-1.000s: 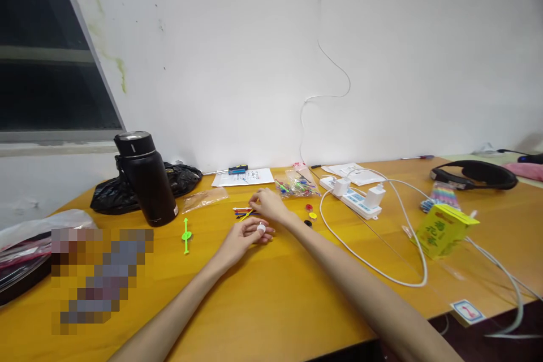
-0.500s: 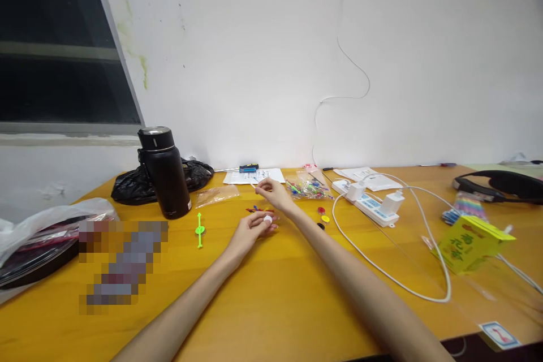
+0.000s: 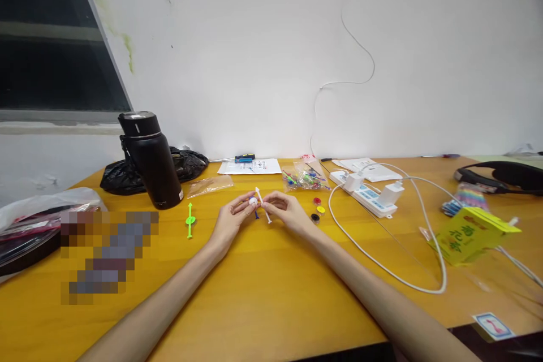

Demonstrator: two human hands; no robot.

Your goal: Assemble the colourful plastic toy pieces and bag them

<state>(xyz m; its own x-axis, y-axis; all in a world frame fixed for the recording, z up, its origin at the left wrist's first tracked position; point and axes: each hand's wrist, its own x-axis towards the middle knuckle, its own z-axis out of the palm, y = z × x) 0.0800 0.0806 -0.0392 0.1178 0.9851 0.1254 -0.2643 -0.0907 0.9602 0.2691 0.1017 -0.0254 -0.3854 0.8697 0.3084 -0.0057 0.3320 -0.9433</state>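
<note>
Between thumb and fingers, my left hand (image 3: 231,216) pinches a small white disc (image 3: 253,201). My right hand (image 3: 291,212) grips a thin white arrow (image 3: 263,206) by its middle, tip pointing away from me, close beside the disc. Whether the two pieces touch I cannot tell. A blue piece (image 3: 257,215) shows below the disc, partly hidden by the hands. Left of my hands a green arrow with a round centre (image 3: 190,220) lies on the table. On the right lie a red disc (image 3: 317,201), a yellow disc (image 3: 321,210) and a black disc (image 3: 315,218).
A black bottle (image 3: 150,161) stands at the back left. Behind my hands are a bag of coloured pieces (image 3: 306,176), a clear bag (image 3: 210,185) and a screwdriver (image 3: 245,158). A power strip (image 3: 369,198) with a looping white cable and a yellow box (image 3: 470,236) are on the right.
My right hand has come back toward me and to the right with the white arrow. My left hand has raised the white disc beside it. The camera view has shifted slightly.
</note>
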